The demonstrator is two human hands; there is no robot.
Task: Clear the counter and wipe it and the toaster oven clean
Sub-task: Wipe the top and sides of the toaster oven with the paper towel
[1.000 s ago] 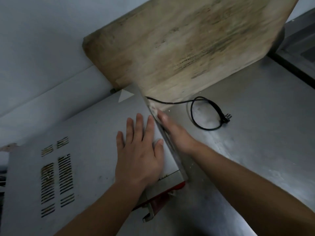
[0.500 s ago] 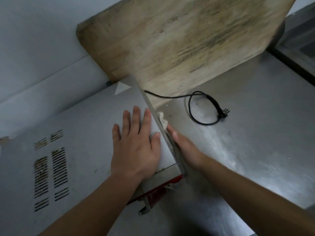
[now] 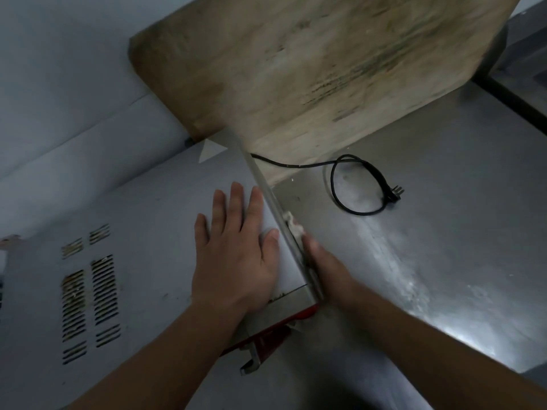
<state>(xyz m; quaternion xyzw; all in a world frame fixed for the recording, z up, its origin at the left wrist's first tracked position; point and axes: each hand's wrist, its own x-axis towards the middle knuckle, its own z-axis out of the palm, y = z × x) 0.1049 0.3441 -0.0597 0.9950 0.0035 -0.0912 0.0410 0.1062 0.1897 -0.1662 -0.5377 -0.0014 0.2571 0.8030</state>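
Pale cloth (image 3: pixel 291 224), bunched and partly blurred, is pressed by the right hand (image 3: pixel 328 270) against the right side wall of the toaster oven (image 3: pixel 148 247); the fingers lie along that wall behind its edge, so whether they curl round the cloth or only press it cannot be told. Left hand (image 3: pixel 236 261) lies flat on the oven's grey metal top, fingers straight and slightly spread, thumb near the top's right edge, holding nothing. Rows of vent slots (image 3: pixel 88 294) mark the left part of the top. At the oven's near right corner a red front part with a metal bracket (image 3: pixel 260 344) projects. The oven stands on a stainless steel counter (image 3: pixel 444 232). Its black power cord (image 3: pixel 355 184) runs from behind the oven onto the counter, forms one loop, and ends in an unconnected plug. Behind it a worn wooden cutting board (image 3: pixel 310 69) leans against the pale wall (image 3: pixel 59 69).
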